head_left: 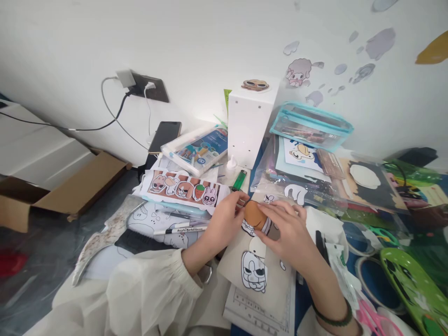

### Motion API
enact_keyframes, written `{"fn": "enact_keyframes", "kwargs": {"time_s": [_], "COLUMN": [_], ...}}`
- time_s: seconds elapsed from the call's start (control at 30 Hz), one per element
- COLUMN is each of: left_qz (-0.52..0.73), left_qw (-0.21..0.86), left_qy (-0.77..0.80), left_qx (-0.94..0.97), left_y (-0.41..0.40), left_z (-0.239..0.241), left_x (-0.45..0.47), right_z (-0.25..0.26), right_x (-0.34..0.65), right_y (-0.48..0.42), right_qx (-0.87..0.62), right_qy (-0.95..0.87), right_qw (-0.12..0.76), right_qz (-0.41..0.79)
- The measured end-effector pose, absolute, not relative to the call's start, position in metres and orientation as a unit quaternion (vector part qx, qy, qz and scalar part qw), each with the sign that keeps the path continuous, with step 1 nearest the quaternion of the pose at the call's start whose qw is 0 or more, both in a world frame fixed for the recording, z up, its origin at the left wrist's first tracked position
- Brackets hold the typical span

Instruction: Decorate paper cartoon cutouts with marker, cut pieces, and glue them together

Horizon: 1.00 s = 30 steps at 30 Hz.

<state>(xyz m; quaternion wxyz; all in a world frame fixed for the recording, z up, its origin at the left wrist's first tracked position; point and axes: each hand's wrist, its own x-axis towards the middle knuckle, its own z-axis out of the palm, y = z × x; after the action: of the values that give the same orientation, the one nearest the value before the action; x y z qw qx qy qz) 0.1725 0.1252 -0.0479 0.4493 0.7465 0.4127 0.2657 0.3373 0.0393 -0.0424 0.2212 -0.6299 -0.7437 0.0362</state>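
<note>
My left hand point(224, 221) and my right hand point(289, 233) meet over a small brown rounded piece point(254, 215) on a beige sheet point(245, 266) printed with a cartoon figure point(254, 271). The left fingers pinch at the piece's left edge; whether they hold a thin tool is unclear. The right fingers press down on its right side. A green lighter point(239, 180) lies just beyond the hands. A marker pen point(182, 230) rests left of my left wrist.
A strip of cartoon character cutouts point(184, 189) lies at the left, with a paint-pen box point(198, 149) and a phone point(164, 136) behind. A white box point(249, 126), a teal pouch point(310, 126), plastic sleeves, tape rolls point(371, 280) and a green tray point(413, 284) crowd the right.
</note>
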Motion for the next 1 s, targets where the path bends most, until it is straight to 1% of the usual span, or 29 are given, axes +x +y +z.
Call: {"fn": "enact_keyframes", "kwargs": {"time_s": [0.27, 0.43, 0.77, 1.0], "left_qz": [0.272, 0.280, 0.281, 0.284], "left_qw": [0.435, 0.436, 0.431, 0.430], "left_qy": [0.407, 0.400, 0.400, 0.398], "left_qx": [0.755, 0.756, 0.758, 0.759], "left_y": [0.125, 0.125, 0.124, 0.124], "left_z": [-0.050, -0.055, -0.051, -0.053], "left_x": [0.172, 0.172, 0.173, 0.174], "right_z": [-0.031, -0.033, -0.034, -0.038], "right_x": [0.332, 0.327, 0.318, 0.315], "right_y": [0.033, 0.031, 0.034, 0.032], "right_qx": [-0.581, -0.529, -0.478, -0.479], "right_qy": [-0.773, -0.816, -0.849, -0.847], "right_qw": [0.255, 0.233, 0.187, 0.196], "right_qz": [0.003, -0.009, -0.121, -0.121]}}
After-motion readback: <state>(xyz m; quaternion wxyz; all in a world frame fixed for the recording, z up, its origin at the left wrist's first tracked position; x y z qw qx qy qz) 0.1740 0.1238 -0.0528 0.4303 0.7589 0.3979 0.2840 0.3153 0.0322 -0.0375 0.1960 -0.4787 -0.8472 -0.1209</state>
